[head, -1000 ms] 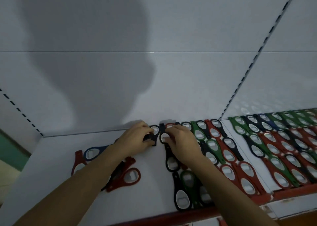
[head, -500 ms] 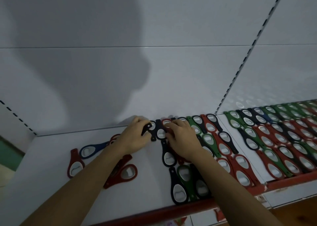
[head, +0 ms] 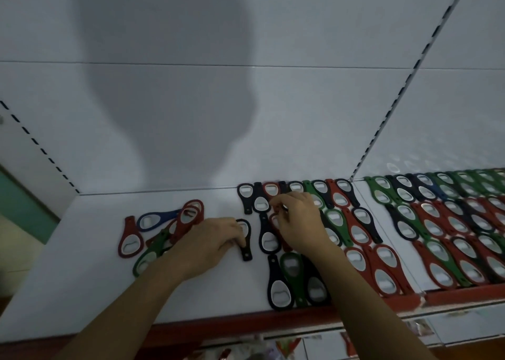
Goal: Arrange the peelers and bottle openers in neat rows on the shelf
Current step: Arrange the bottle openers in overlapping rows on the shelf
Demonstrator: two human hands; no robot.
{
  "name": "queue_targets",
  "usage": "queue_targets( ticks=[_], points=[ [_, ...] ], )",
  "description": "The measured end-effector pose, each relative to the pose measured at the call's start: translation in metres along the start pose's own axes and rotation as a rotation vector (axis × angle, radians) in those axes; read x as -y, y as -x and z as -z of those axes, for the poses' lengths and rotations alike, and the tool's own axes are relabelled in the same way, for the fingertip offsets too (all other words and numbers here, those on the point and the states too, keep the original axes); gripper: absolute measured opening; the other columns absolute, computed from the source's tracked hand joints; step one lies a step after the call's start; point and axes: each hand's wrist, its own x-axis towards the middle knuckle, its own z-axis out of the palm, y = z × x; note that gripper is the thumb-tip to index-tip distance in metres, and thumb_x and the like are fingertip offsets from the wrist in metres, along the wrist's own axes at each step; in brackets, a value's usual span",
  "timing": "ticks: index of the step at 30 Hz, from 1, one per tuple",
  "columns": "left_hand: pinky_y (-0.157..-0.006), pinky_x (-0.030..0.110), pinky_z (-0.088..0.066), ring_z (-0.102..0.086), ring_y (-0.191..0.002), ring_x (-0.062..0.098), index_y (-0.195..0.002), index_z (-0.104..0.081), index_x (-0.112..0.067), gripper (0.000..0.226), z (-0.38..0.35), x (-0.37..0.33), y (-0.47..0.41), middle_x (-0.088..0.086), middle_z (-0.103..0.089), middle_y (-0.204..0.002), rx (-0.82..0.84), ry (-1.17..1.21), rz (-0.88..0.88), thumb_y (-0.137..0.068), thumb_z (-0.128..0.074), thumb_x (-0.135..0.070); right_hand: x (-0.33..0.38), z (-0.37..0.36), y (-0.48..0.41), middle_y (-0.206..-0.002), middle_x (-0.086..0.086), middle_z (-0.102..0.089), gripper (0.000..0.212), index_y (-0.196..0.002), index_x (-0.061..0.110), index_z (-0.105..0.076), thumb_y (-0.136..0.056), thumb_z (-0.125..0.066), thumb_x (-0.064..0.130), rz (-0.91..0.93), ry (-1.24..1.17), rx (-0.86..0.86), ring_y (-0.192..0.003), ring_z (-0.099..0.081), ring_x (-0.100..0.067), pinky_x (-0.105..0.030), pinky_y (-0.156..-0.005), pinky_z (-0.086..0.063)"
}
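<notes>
Bottle openers in black, red, green and blue lie on a white shelf (head: 82, 291). My left hand (head: 210, 243) grips a black opener (head: 246, 239) lying flat just left of the rows. My right hand (head: 297, 220) rests on the arranged rows, fingertips curled on a red opener (head: 274, 219) in the second row. The back row starts with a black opener (head: 246, 197). A loose pile of red, green and blue openers (head: 166, 231) sits to the left, partly hidden by my left hand.
Neat rows of openers (head: 448, 228) fill the neighbouring shelf section on the right. A red front lip (head: 246, 324) edges the shelf. A slotted upright (head: 404, 86) divides the white back wall. Bare shelf surface lies left and in front of the pile.
My left hand has pulled back from the back row towards the front and now grips a black opener lower down. My right hand stays on the rows, slightly shifted.
</notes>
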Motion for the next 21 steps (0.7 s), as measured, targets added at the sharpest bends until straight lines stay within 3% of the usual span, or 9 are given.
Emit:
queue_targets(
  ticks=[3, 7, 10, 21],
  points=[
    [-0.095, 0.025, -0.048, -0.053, -0.108, 0.003, -0.121, -0.072, -0.025, 0.024, -0.006, -0.006, 0.005, -0.013, -0.058, -0.119, -0.157, -0.056, 0.057, -0.098, -0.065, -0.021, -0.004, 0.002, 0.005, -0.126, -0.001, -0.060, 0.035, -0.126, 0.023, -0.065, -0.093, -0.055, 0.019, 0.008, 0.035, 0.032, -0.118, -0.046, -0.026, -0.048, -0.096, -0.046],
    [-0.102, 0.034, -0.046, -0.048, -0.116, 0.007, -0.134, -0.062, -0.030, 0.042, -0.018, -0.017, 0.005, -0.013, -0.050, -0.129, -0.128, -0.156, 0.211, -0.095, -0.066, -0.045, -0.011, -0.002, 0.015, -0.150, 0.000, -0.038, 0.043, -0.142, 0.036, -0.045, -0.099, -0.048, 0.040, 0.007, 0.151, 0.167, -0.139, -0.029, -0.026, -0.053, -0.111, -0.032],
    [-0.103, 0.035, -0.046, -0.049, -0.118, 0.007, -0.135, -0.063, -0.029, 0.042, -0.023, -0.022, 0.002, -0.013, -0.053, -0.129, -0.134, -0.177, 0.215, -0.096, -0.065, -0.045, -0.013, -0.005, 0.020, -0.150, 0.001, -0.036, 0.045, -0.144, 0.039, -0.040, -0.099, -0.043, 0.047, 0.038, 0.218, 0.208, -0.139, -0.028, -0.026, -0.053, -0.112, -0.026],
    [-0.106, 0.036, -0.045, -0.048, -0.124, 0.009, -0.139, -0.061, -0.027, 0.042, -0.030, -0.037, -0.012, -0.011, -0.053, -0.136, -0.104, -0.198, 0.231, -0.099, -0.062, -0.039, -0.015, -0.006, 0.021, -0.149, -0.002, -0.037, 0.046, -0.144, 0.037, -0.039, -0.100, -0.039, 0.049, 0.065, 0.267, 0.207, -0.137, -0.031, -0.029, -0.055, -0.110, -0.029]
  ],
)
